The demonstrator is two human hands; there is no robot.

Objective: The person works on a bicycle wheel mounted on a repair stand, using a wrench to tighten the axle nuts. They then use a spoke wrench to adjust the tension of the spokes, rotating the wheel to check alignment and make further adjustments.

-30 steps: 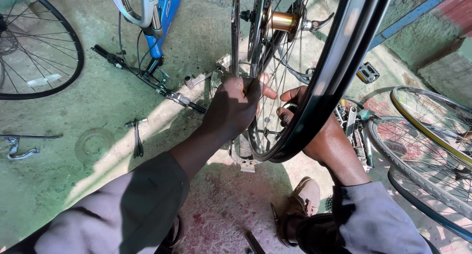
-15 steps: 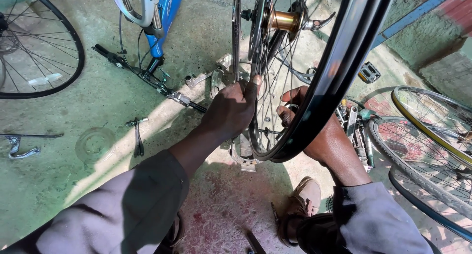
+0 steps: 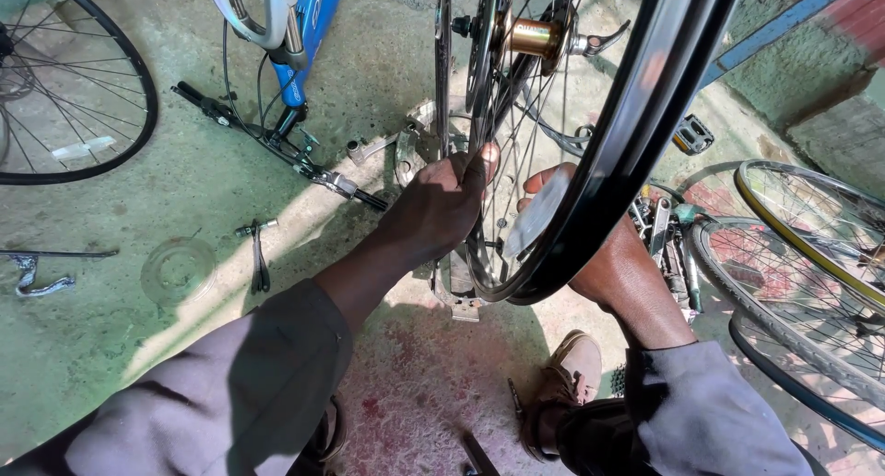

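A black-rimmed bicycle wheel (image 3: 645, 117) stands upright in front of me, its gold hub (image 3: 535, 35) near the top of the view. My left hand (image 3: 433, 209) reaches in from the left with its fingers pinched on the spokes low on the wheel. My right hand (image 3: 599, 255) is on the far side, partly hidden by the rim; only the fingertips near the spokes and the wrist show. Whether it grips anything I cannot tell.
A blue bicycle frame (image 3: 304, 24) and handlebar (image 3: 277, 144) lie at the back left. Another wheel (image 3: 64, 80) lies at the far left, more wheels (image 3: 802, 255) at the right. Small tools (image 3: 258, 255), a clear ring (image 3: 175, 269) and my sandalled foot (image 3: 562, 375) are on the concrete floor.
The view has barely shifted. My left hand has moved slightly along the spokes; the wheel and right hand stay about where they were.
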